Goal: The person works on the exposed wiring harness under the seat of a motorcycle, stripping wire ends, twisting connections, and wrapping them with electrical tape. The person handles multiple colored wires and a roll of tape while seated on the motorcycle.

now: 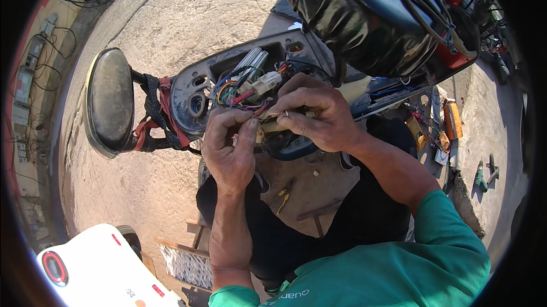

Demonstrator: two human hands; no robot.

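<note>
My left hand (pixel 231 144) is closed, thumb against fingertips, on thin electrical wires (pixel 262 109) from a multicoloured bundle. Close to it on the right, my right hand (pixel 319 112) pinches a thin wire end between thumb and forefinger. Both hands are over the dusty dark plastic frame (pixel 181 99) of a vehicle. Just beyond the fingers sits a white plug connector (pixel 266 83). A finned metal box (pixel 252 61) lies in the frame's recess behind the wires. My fingers partly hide the wires.
A padded backrest (pixel 111 102) stands at left, tied with red and black strips. A glossy black seat (pixel 364 19) rises at far right. Yellow-handled pliers (pixel 281 199) lie on the ground below my hands. Nearby are a woven stool (pixel 185 264) and a white rounded body (pixel 94 264).
</note>
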